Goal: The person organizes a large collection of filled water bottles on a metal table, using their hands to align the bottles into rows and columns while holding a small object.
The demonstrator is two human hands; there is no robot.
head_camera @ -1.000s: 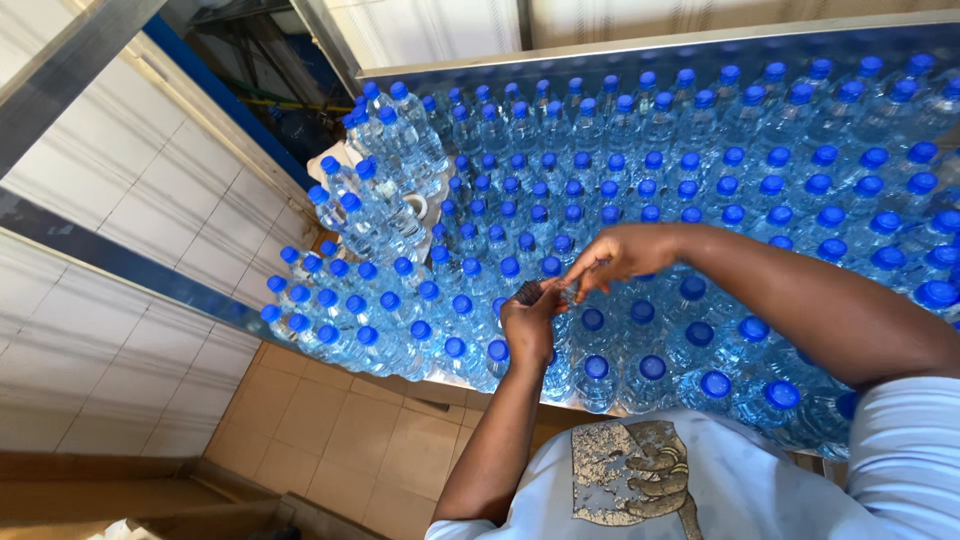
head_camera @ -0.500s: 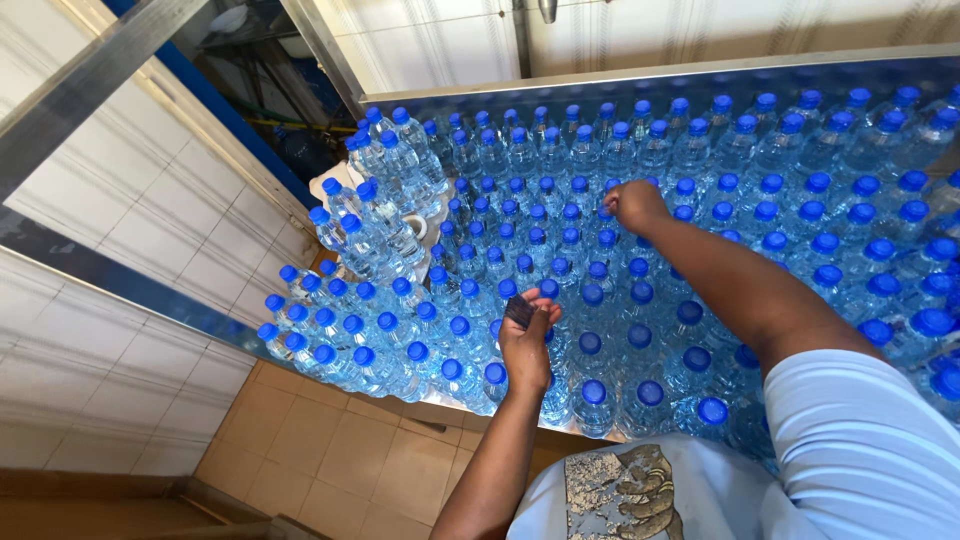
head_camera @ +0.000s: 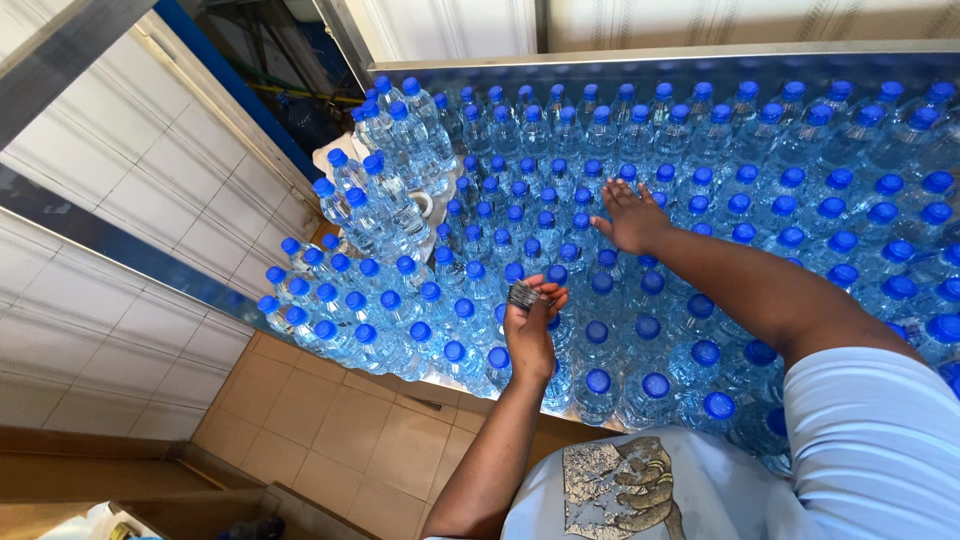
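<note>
1. A small dark stack of thin bands [head_camera: 522, 295], too small to identify closer, sits at the fingertips of the left hand [head_camera: 530, 335], just above the near rows of bottles.
2. Left hand: raised, fingers curled; its grip is pinching the dark stack between thumb and fingers.
3. Right hand [head_camera: 632, 215]: arm stretched forward, palm down, fingers spread flat and resting on the blue caps of the middle rows; its grip encloses nothing.
4. The two hands are apart, the right further out than the left.
5. Clear plastic bottles [head_camera: 760, 190] with blue caps stand upright, packed close, covering the surface [head_camera: 600, 55] to its far metal edge.
6. At the left end, a cluster of bottles [head_camera: 385, 190] lies tilted across the standing ones.
7. White tiled walling [head_camera: 130, 180] and a tan tiled floor [head_camera: 330, 440] lie to the left and below.
</note>
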